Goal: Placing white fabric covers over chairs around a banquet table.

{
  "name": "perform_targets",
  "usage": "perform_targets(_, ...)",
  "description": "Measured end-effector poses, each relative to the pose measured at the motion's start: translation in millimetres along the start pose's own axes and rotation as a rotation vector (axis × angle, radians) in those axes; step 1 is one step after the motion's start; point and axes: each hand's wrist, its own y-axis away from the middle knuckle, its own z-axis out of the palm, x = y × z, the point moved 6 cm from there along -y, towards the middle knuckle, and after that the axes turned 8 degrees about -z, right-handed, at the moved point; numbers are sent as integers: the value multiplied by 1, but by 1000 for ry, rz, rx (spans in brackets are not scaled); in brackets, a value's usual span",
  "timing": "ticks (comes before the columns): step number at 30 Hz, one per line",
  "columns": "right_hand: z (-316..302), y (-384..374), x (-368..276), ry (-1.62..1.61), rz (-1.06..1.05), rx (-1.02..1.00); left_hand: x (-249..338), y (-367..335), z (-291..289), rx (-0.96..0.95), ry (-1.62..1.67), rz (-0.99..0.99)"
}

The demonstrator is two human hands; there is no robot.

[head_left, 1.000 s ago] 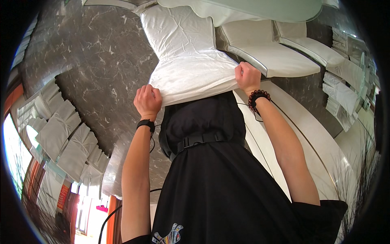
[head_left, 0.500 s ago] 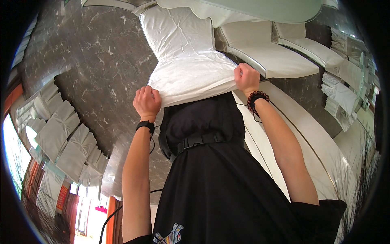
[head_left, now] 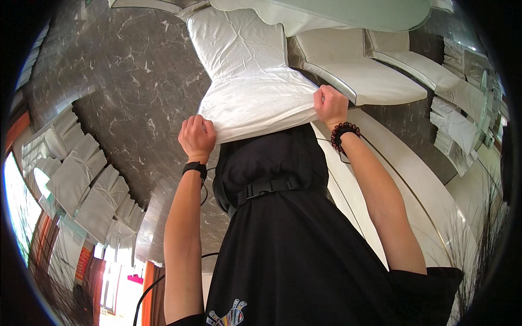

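A white fabric chair cover [head_left: 255,100] lies over a chair right in front of my body, wrinkled across the seat and smoother toward me. My left hand [head_left: 197,138] is closed on the cover's near left corner. At the near right corner my right hand [head_left: 330,105] is closed on the same cloth, a little farther away. Between the two fists the near edge runs taut, sloping up to the right, just above my black clothing. What lies under the cloth at each corner is hidden by my fingers.
A table with a pale green cloth [head_left: 337,13] stands at the far side. White covered chairs [head_left: 353,70] line it to the right, and more rows of chairs [head_left: 92,185] stand at the left. The dark marbled floor [head_left: 130,70] shows between them.
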Motion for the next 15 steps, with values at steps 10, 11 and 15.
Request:
perform_targets(10,1,2,0,2,2,13,0,1,1,12,-7,15)
perform_targets(11,1,1,0,3,2,12,-1,2,1,16,-12,17)
perform_targets(15,0,1,2,8,-8,23,1,0,2,9,-7,25)
